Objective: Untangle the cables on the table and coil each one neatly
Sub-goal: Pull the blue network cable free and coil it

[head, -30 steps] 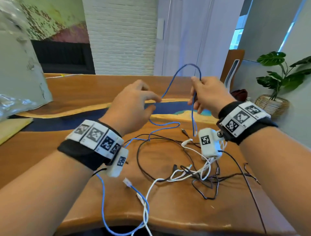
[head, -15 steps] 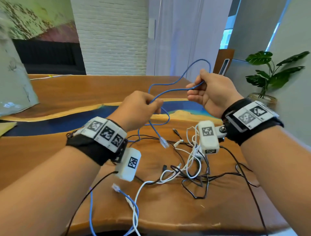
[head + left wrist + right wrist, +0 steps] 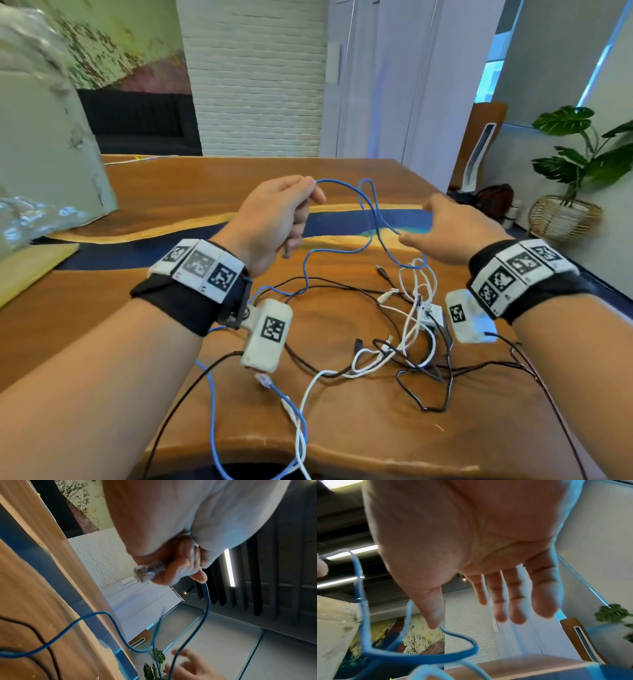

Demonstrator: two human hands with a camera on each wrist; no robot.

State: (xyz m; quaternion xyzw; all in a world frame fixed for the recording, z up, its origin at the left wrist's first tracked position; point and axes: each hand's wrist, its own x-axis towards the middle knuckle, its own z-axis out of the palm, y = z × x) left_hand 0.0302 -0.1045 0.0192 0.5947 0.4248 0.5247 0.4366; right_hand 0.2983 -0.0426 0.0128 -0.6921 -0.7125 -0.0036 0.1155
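My left hand (image 3: 308, 204) is raised over the wooden table (image 3: 178, 195) and grips the blue network cable (image 3: 346, 186) near one end. In the left wrist view the clear plug (image 3: 145, 572) sticks out of the fist, and the cable (image 3: 206, 608) hangs down from the fingers. My right hand (image 3: 421, 222) is open with its fingers spread, and a blue loop (image 3: 453, 635) lies by the thumb tip without being held. The cable's other plug (image 3: 263, 379) lies on the table. A knot of white cables (image 3: 409, 325) and black cables (image 3: 424, 406) lies under my right wrist.
A large grey plastic-wrapped bulk (image 3: 44, 144) stands at the back left with a yellow pad (image 3: 24, 270) in front of it. A potted plant in a basket (image 3: 565, 216) stands off the table's right side. Blue and white cables hang over the near edge (image 3: 359, 455).
My right hand let go of the blue cable, opened and dropped lower. My left hand rose and now grips the cable's plug end.
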